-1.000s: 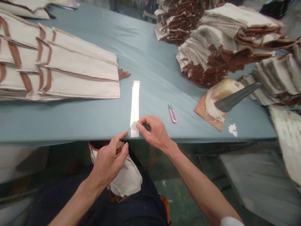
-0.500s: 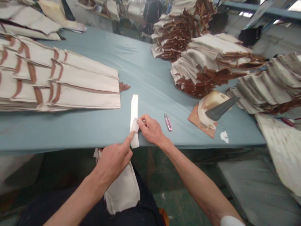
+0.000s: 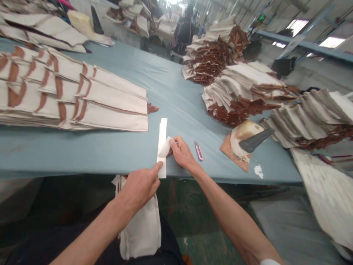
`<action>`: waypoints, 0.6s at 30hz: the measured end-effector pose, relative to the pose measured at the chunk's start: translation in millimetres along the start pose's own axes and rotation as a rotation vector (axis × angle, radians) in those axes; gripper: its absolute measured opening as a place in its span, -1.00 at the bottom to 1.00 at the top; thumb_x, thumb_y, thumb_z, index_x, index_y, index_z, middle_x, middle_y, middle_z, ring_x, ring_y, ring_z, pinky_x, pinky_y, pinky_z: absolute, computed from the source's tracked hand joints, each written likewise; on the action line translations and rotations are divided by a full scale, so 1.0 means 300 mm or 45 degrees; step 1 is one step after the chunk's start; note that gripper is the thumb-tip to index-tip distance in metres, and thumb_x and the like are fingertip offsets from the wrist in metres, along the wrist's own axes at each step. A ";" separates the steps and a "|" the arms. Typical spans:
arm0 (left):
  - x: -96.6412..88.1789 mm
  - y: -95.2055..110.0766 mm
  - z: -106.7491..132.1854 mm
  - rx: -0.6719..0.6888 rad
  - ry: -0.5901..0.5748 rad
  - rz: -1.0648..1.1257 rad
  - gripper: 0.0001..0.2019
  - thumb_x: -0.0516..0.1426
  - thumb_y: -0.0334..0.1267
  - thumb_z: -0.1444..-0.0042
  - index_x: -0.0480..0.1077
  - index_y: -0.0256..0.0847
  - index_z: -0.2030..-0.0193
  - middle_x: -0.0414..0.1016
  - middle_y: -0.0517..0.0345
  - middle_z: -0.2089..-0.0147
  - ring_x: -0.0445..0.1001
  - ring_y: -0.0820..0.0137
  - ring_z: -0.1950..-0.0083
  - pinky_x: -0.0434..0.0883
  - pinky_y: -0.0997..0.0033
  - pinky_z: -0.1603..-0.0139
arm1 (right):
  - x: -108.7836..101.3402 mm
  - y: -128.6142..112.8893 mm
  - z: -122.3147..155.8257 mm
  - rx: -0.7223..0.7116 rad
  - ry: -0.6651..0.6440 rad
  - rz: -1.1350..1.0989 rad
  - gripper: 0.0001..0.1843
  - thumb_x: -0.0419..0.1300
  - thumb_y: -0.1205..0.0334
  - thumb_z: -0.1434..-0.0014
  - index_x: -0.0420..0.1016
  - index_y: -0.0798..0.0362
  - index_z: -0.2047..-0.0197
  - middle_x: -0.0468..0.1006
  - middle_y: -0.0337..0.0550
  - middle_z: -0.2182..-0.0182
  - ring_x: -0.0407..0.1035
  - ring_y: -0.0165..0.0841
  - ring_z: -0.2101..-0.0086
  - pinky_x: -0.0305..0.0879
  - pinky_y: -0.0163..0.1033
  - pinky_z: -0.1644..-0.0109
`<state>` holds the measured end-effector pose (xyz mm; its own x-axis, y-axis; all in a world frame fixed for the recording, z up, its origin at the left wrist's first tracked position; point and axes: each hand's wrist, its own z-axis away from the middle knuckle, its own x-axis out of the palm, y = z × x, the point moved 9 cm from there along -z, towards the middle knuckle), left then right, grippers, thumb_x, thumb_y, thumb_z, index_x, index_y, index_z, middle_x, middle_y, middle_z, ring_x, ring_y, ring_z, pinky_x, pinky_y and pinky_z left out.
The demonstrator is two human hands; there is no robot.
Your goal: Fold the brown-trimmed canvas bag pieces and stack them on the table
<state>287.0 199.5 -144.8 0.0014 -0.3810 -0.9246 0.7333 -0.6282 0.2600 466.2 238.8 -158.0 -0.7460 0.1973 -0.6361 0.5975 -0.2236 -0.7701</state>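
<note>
A small stack of narrow white strips (image 3: 162, 134) lies near the front edge of the table, and paper or cloth I cannot tell. The index fingertip of my left hand (image 3: 142, 186) presses the strips down at their near end, its other fingers curled in. The thumb and fingers of my right hand (image 3: 180, 152) pinch a lifted, bent strip (image 3: 164, 148) above the rest. To the right lie pink thread snips (image 3: 199, 151). Below my left hand, folded off-white fabric pieces (image 3: 143, 228) rest on my lap.
Layered off-white pieces with brown edges (image 3: 116, 97) cover the table's left. Fabric stacks (image 3: 234, 95) stand at the back right. A dark cone (image 3: 255, 140) leans on a pale block over a brown board (image 3: 230, 149). A person (image 3: 184, 33) is in the background.
My right hand has raised the pinched strip a little more, bending it up and to the right. My left fingertip stays pressed on the strips. The camera view has tilted up slightly.
</note>
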 end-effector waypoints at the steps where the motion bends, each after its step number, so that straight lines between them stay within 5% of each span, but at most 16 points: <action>1: 0.000 0.000 0.000 -0.009 -0.002 0.008 -0.42 0.02 -0.40 -0.48 0.32 -0.24 -0.60 0.80 -0.20 0.10 0.81 -0.10 0.01 0.66 0.04 0.00 | -0.001 0.006 -0.003 0.007 -0.003 -0.024 -0.78 0.01 0.09 -0.62 0.38 -0.05 0.08 0.71 -0.24 0.37 0.65 -0.26 0.25 0.41 -0.22 0.09; 6: -0.006 0.023 -0.005 -0.065 -0.040 0.011 -0.31 0.03 -0.40 -0.50 0.06 -0.27 -0.73 0.79 -0.25 0.06 0.80 -0.15 -0.04 0.68 -0.07 -0.07 | -0.001 0.023 -0.011 0.000 -0.001 -0.105 -0.79 0.10 0.07 -0.56 0.40 -0.06 0.13 0.67 -0.28 0.40 0.62 -0.28 0.28 0.42 -0.20 0.07; 13: -0.026 0.029 -0.027 -0.089 -0.100 0.006 -0.33 0.08 -0.43 -0.46 0.21 -0.20 -0.68 0.78 -0.32 0.00 0.79 -0.20 -0.07 0.68 -0.15 -0.10 | -0.046 0.006 -0.016 -0.086 0.117 -0.283 -0.68 0.14 -0.13 -0.48 0.40 -0.08 0.19 0.60 -0.31 0.45 0.54 -0.30 0.38 0.43 -0.22 0.19; 18: -0.022 -0.003 -0.037 -0.064 -0.065 0.033 -0.34 0.11 -0.45 -0.43 0.31 -0.16 -0.64 0.79 -0.29 0.03 0.80 -0.19 -0.06 0.68 -0.16 -0.10 | -0.142 -0.035 -0.119 -0.161 0.306 -0.451 -0.66 0.25 -0.14 -0.38 0.41 -0.06 0.24 0.61 -0.28 0.36 0.53 -0.32 0.33 0.46 -0.26 0.28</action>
<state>293.8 210.0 -141.9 -0.0130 -0.4316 -0.9020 0.7666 -0.5835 0.2681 502.3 266.9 -124.4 -0.8306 0.4601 -0.3137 0.3595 0.0129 -0.9330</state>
